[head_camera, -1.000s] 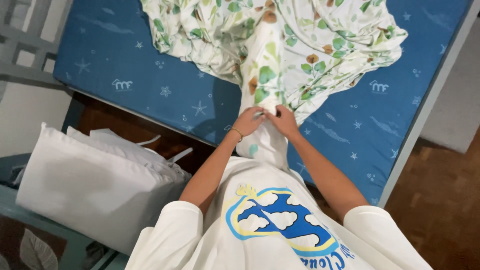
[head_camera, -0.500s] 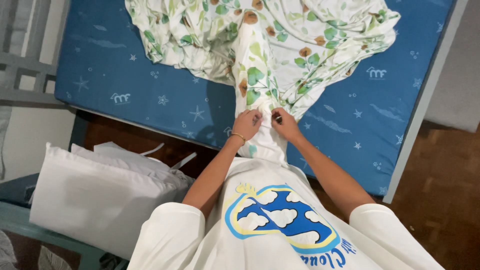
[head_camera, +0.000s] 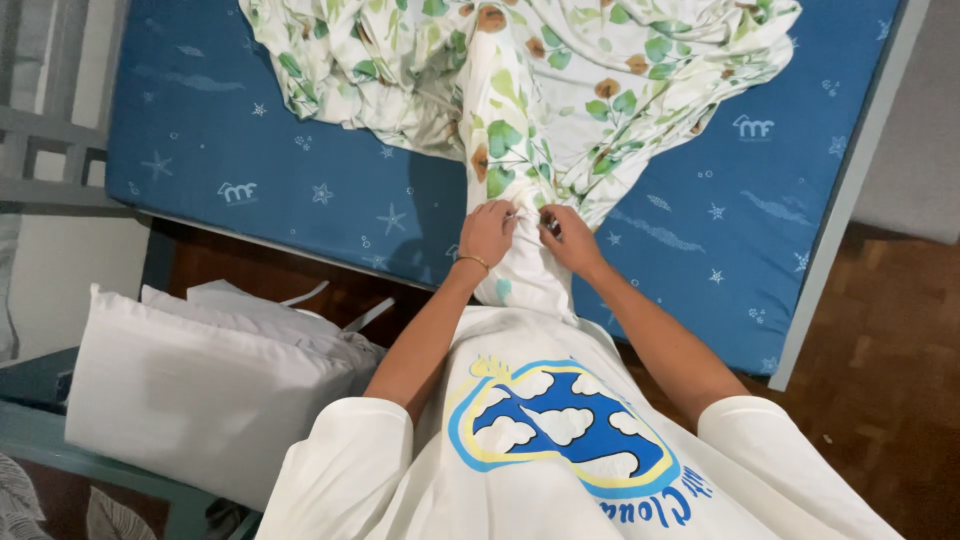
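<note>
1. At far left we note white pillows (head_camera: 210, 395) stacked on a grey-green ledge (head_camera: 60, 440), beside the bed and well apart from both hands.
2. The blue mattress (head_camera: 300, 190) lies bare along its near edge; the leaf-print sheet (head_camera: 560, 80) is heaped across its far part, with one gathered strip running toward us.
3. Our left hand (head_camera: 487, 232) pinches that strip, fingers curled and pressed together on the fabric; a thin bracelet (head_camera: 472, 261) sits at the wrist.
4. Our right hand (head_camera: 568, 238) grips just beside it, fingers bunched on the same fold. The paired grip appears to keep the cloth taut between mattress and our body.
5. At right, wooden floor (head_camera: 890, 340) shows.
</note>
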